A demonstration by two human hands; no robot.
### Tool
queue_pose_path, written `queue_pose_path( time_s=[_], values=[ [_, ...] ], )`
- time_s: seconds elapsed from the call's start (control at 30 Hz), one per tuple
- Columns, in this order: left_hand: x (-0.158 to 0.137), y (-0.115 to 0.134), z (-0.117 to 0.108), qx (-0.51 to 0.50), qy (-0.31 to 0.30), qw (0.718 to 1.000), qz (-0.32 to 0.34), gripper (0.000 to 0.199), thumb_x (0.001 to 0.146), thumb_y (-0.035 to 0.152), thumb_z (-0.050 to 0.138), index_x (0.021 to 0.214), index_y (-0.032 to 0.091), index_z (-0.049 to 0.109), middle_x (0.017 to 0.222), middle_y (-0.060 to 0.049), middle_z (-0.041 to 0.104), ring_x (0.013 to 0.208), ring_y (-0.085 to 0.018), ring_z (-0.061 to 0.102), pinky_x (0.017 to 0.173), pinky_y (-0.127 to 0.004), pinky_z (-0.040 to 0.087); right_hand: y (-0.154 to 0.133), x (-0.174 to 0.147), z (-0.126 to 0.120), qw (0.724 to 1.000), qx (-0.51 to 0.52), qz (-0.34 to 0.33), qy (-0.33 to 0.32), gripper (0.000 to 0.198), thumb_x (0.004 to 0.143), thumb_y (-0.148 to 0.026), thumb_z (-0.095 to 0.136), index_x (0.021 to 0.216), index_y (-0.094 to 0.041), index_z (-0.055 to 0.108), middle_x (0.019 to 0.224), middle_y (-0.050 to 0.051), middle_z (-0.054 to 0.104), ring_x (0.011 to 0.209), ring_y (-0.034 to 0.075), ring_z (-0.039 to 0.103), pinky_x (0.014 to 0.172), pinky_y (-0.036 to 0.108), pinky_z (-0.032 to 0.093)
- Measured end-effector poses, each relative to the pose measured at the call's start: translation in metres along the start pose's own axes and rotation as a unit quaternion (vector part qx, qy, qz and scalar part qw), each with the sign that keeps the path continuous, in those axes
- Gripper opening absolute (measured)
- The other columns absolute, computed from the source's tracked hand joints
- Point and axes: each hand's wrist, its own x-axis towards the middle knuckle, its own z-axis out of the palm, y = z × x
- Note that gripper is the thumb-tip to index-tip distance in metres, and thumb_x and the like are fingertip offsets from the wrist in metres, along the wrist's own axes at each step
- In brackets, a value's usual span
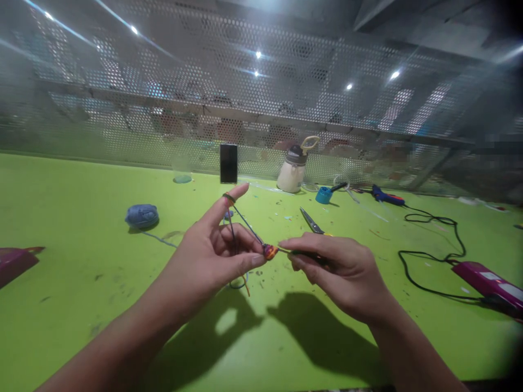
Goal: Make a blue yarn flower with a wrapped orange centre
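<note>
Head view: the left hand (223,247) is holding a small multicoloured yarn piece (271,252) out over the green table (122,326), its thumb and a bent finger pinching the piece's left end. The piece is lying roughly crosswise, its long axis running left to right and its narrower end pointing toward the right hand (339,267). That hand is pinching a slim tool (283,251) between thumb and index finger; the thin shaft is pointing left, nearly level, and meeting the piece's right end. How the right hand's other fingers are curling, I cannot tell. The left index finger is extending up and away, dark and orange yarn (229,199) wrapping round it, and a dark strand (248,224) is slanting down rightward to the piece. An orange tail (246,286) is dangling below. Farther left, a blue yarn ball (141,216) is resting on the table, its strand running toward the left hand. Scissors (311,220) are lying just beyond the right hand, blades pointing away and leftward.
</note>
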Motion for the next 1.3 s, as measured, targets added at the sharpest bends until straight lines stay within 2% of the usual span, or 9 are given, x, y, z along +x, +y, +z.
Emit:
queue_pose_path(
  time_s=[0.17, 0.43, 0.77, 0.93, 1.3],
  values=[
    [-0.001, 0.001, 0.0, 0.017, -0.004, 1.0, 0.001, 0.095, 0.069, 0.009, 0.08, 0.149, 0.031, 0.035, 0.069, 0.002, 0.07, 0.068, -0.012, 0.066, 0.068, -0.021, 0.055, 0.002, 0.002, -0.003, 0.999, -0.019, -0.039, -0.016, 0.018, 0.087, -0.006, 0.063, 0.1, -0.014, 0.072, 0.076, 0.002, 0.072, 0.061, 0.01, 0.062, 0.056, 0.021, 0.047],
    [0.001, 0.0, -0.007, 0.048, -0.055, 0.997, 0.014, 0.099, 0.074, 0.012, 0.079, 0.153, 0.033, 0.024, 0.075, 0.002, 0.07, 0.074, -0.014, 0.067, 0.07, -0.022, 0.057, 0.003, 0.003, -0.005, 0.998, -0.023, -0.059, -0.015, 0.017, 0.087, -0.005, 0.063, 0.098, -0.014, 0.073, 0.074, 0.004, 0.073, 0.064, 0.012, 0.065, 0.057, 0.023, 0.048],
    [0.001, -0.004, -0.009, 0.056, -0.057, 0.996, 0.032, 0.092, 0.075, 0.014, 0.079, 0.151, 0.031, 0.031, 0.074, 0.002, 0.069, 0.07, -0.012, 0.064, 0.065, -0.02, 0.054, 0.003, 0.001, -0.008, 0.997, -0.044, -0.054, -0.017, 0.018, 0.087, -0.007, 0.063, 0.097, -0.018, 0.073, 0.076, 0.004, 0.073, 0.066, 0.014, 0.066, 0.058, 0.024, 0.049],
    [0.001, -0.005, -0.01, 0.05, -0.062, 0.996, 0.039, 0.082, 0.076, 0.015, 0.079, 0.146, 0.032, 0.041, 0.076, 0.001, 0.069, 0.072, -0.014, 0.064, 0.066, -0.022, 0.053, 0.002, 0.001, -0.011, 0.997, -0.051, -0.046, -0.024, 0.018, 0.088, -0.009, 0.063, 0.098, -0.019, 0.073, 0.078, 0.005, 0.075, 0.069, 0.016, 0.068, 0.056, 0.026, 0.049],
    [0.001, -0.004, -0.007, 0.037, -0.054, 0.997, 0.035, 0.076, 0.074, 0.013, 0.078, 0.141, 0.031, 0.048, 0.075, 0.001, 0.068, 0.07, -0.013, 0.062, 0.063, -0.022, 0.051, 0.0, 0.001, -0.008, 0.999, -0.017, -0.04, -0.022, 0.019, 0.087, -0.009, 0.063, 0.097, -0.02, 0.074, 0.073, 0.003, 0.073, 0.064, 0.014, 0.065, 0.055, 0.025, 0.048]
  ],
)
